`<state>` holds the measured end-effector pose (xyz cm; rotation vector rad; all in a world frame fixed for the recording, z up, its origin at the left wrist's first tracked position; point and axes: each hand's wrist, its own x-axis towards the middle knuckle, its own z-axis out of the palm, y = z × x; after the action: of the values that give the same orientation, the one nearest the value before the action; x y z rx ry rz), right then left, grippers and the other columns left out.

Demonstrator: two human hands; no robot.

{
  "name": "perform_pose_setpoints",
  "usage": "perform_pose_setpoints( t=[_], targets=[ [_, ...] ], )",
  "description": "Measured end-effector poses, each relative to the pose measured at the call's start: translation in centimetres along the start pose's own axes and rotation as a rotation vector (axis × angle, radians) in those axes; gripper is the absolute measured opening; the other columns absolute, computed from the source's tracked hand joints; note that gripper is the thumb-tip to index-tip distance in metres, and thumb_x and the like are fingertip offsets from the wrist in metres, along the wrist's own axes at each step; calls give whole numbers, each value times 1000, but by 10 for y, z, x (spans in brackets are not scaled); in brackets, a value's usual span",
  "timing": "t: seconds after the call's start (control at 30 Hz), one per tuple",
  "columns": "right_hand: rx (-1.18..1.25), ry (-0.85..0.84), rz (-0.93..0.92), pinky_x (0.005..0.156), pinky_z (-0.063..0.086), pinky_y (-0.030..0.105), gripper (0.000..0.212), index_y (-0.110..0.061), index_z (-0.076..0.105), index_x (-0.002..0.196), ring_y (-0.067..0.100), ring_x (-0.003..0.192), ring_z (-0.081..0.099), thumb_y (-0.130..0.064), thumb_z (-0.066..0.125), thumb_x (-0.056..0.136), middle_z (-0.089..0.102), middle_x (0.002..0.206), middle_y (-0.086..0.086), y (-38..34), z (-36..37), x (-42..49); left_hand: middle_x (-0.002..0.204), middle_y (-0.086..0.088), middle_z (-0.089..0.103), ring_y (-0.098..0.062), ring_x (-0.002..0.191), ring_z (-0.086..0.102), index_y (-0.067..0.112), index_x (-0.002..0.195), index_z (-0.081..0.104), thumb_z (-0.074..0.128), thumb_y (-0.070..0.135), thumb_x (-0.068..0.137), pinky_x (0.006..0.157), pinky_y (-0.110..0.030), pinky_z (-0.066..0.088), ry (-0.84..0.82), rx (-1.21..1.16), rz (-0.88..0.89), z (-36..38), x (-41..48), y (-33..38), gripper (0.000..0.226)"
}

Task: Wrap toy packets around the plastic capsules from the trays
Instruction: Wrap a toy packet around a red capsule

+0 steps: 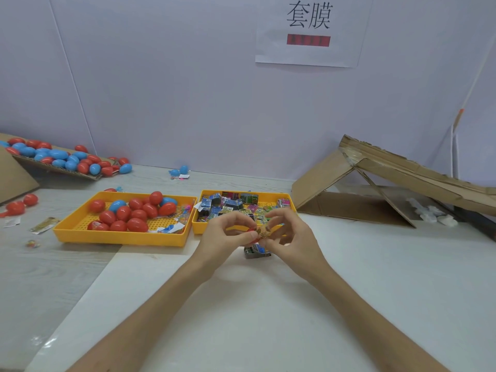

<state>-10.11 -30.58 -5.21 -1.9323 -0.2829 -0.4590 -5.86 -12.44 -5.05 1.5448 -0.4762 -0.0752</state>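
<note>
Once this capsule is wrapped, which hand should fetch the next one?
Left, probably. The capsule tray lies on the side of the left hand; the right hand is in front of the packet tray and would have to cross over.

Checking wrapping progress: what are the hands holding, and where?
Left hand grips the red capsule by one end; right hand pinches the yellow packet over the other end.

A paper sign (308,53) hangs on the wall (188,89) above a propped cardboard ramp (328,175).

bright, even indoor light, soft faint shadows, slight overall blur, and wide-angle bending toward the edges.
</note>
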Motion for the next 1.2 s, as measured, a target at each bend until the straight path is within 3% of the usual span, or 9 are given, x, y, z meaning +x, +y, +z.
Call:
perform_pose_setpoints(
  t=[0.07,0.3,0.57,0.73,1.0,1.2],
  targets=[
    [18,-3,5,62,47,18,48,-30,59,111,10,69,65,-5,83,78,65,88,-18,0,0,0,91,-2,75,-24,84,75,7,94,73,77,-1,84,71,-25,59,-3,2,1,0,0,0,14],
    [-56,-39,-29,63,48,17,29,-20,70,100,6,72,66,-8,84,78,69,91,-6,2,0,-2,93,-4,77,-22,89,75,4,98,72,77,-3,83,77,-29,61,-33,-1,-12,-2,0,0,17],
    [-71,-34,-57,62,49,20,28,-21,69,97,9,73,67,-9,84,77,70,88,-9,3,0,-1,98,-19,75,-25,90,73,-4,101,68,73,-8,84,84,-34,61,-42,-102,-29,-2,-1,0,19],
    [-84,-29,-80,61,50,23,28,-24,69,96,12,73,67,-13,85,77,70,88,-13,3,1,-2,98,-12,77,-20,91,74,-3,101,68,73,-9,83,77,-24,58,-52,-113,-45,-3,0,1,20],
    [-77,-16,-86,60,50,20,27,-21,70,96,13,72,68,-12,86,76,71,86,-11,2,-1,-2,100,-15,75,-27,96,73,3,99,71,77,-3,82,84,-33,61,-44,-147,-98,-5,-1,1,19],
    [-90,-3,-102,60,49,18,30,-27,70,98,10,68,66,-15,87,76,69,85,-19,1,1,-2,98,-16,74,-29,94,73,4,99,70,74,-2,84,84,-35,61,-50,-206,-151,-4,-2,1,16]
  ],
)
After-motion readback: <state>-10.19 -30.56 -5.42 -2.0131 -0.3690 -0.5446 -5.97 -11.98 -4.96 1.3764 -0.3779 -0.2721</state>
